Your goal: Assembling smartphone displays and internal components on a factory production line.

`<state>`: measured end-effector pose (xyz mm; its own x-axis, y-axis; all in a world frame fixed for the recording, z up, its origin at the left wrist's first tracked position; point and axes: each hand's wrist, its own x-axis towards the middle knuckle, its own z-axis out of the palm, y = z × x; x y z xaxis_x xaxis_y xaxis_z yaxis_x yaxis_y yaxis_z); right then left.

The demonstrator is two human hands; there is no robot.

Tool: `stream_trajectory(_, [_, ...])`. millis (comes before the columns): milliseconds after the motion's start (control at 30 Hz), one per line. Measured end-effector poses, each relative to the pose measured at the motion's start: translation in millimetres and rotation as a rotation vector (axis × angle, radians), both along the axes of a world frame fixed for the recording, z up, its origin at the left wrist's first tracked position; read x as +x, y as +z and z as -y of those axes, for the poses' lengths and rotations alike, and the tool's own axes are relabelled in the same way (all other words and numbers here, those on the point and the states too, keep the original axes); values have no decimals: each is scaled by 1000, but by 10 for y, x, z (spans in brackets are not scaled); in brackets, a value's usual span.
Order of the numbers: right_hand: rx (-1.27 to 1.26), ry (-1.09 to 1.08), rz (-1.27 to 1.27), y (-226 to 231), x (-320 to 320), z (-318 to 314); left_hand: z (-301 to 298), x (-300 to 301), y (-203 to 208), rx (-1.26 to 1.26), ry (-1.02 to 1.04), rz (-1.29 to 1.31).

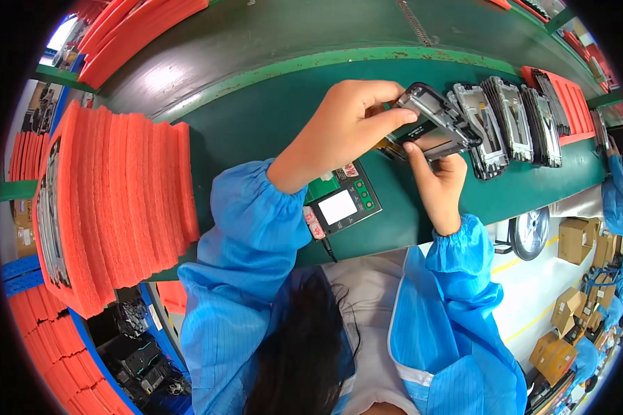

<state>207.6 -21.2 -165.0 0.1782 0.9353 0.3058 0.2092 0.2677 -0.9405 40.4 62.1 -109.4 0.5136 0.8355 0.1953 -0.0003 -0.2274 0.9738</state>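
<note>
Up off the bench, a black phone frame (458,127) is tilted between my two hands. My left hand (353,128) pinches its upper left end between thumb and fingers. From below, my right hand (437,185) grips the lower edge, thumb on the inner side and fingers partly hidden behind. Inside the frame is a dark panel with small light markings. An orange-brown flex strip shows beside my left hand, and I cannot tell what it joins. Beneath my left wrist lies a small test box (339,206) with a lit white screen, green buttons and a cable.
Several stacks of phone frames (516,121) stand on the green bench mat (256,124) to the right, before a red foam tray (567,104). A tall pile of red foam trays (128,194) rises at the left. A round stool (531,232) and cardboard boxes (552,354) are beyond the bench's right side.
</note>
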Motion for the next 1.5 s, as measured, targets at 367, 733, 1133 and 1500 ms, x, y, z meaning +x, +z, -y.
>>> stream_trajectory(367, [218,-409,609,188,-89,369,-136,75,-292,-8,-60,158])
stream_trajectory(733, [112,-360,609,41,-222,230,-60,106,-281,-127,-150,160])
stream_trajectory(1133, [116,-408,421,-91,-306,126,-3,-187,-414,546,143,-778])
stream_trajectory(1500, [-48,-287,-115,-172,-408,63,232,-177,-385,97,47,-377])
